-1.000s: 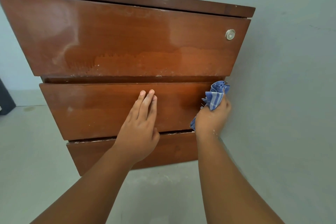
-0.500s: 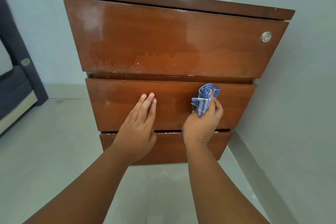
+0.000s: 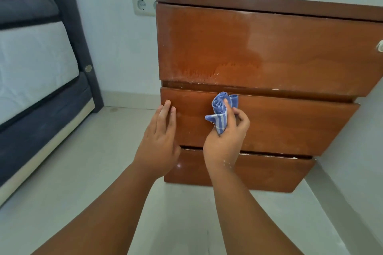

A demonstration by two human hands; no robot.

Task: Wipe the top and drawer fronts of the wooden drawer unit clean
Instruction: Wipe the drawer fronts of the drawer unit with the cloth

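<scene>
A pale, smooth floor (image 3: 107,161) carries everything here. Directly on it stands the wooden drawer unit (image 3: 267,51), its lowest drawer front reaching down to the floor just below the right grip (image 3: 226,138) and the left grip (image 3: 159,141). Well to the left of the left grip, a bed (image 3: 31,80) with a dark blue base and white mattress also rests on the floor.

Three drawer fronts (image 3: 259,122), one cloth (image 3: 221,109), two hands (image 3: 159,141)
</scene>
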